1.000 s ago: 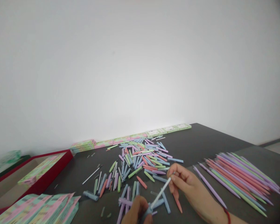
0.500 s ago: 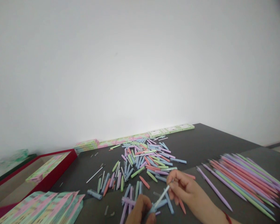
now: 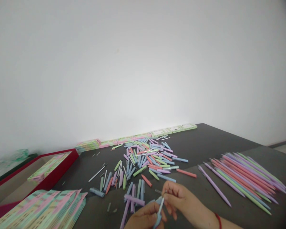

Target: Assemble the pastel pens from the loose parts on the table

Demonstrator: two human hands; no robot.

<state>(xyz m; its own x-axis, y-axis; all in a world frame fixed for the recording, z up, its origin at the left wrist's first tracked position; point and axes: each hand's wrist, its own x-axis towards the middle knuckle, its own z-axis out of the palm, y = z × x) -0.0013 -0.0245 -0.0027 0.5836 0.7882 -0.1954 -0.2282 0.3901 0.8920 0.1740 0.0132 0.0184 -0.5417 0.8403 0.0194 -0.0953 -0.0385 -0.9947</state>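
Note:
My left hand (image 3: 146, 218) is closed round a light blue pen barrel (image 3: 158, 219) at the bottom edge of the view. My right hand (image 3: 178, 198) pinches the top of a thin white refill (image 3: 161, 206) that goes down into that barrel. Both hands meet just in front of a scattered heap of short pastel pen parts (image 3: 145, 160) on the dark table (image 3: 205, 143). A salmon pen part (image 3: 186, 173) lies just beyond my right hand.
A row of long finished pastel pens (image 3: 243, 178) lies at the right. A stack of pink and green cards (image 3: 43, 213) sits at the lower left, next to a red tray (image 3: 50, 183). Flat boxes (image 3: 138, 138) line the table's far edge by the white wall.
My right hand has come down and toward me, pushing the white refill deeper into the blue barrel, so less of it shows. The view has shifted slightly.

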